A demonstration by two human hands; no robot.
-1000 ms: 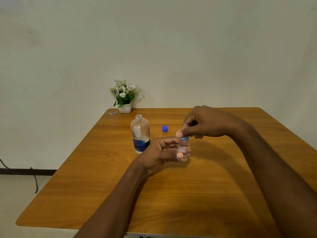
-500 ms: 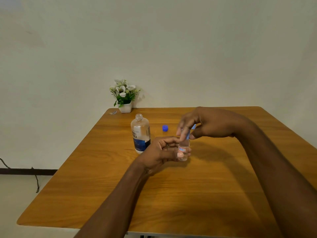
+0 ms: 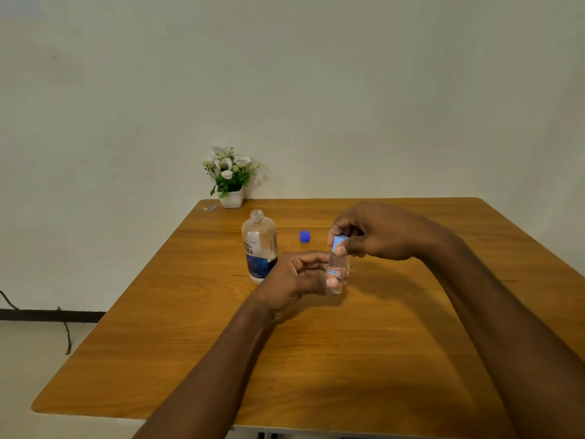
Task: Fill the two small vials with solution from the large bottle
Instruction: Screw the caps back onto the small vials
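A small clear vial with a red-framed label is held upright just above the table by my left hand. My right hand pinches a light-blue vial cap at the vial's mouth. The large clear bottle with a blue label stands uncapped on the table, to the left of my left hand. Its dark-blue cap lies on the table behind the vial. Only one vial is visible.
The wooden table has a white pot of artificial flowers at its far left corner, with a small clear scrap beside it. A plain wall rises behind.
My right hand lifted its fingers off the vial top half a second ago and now grips the light-blue cap at the vial's mouth again. The left hand and vial stayed put.
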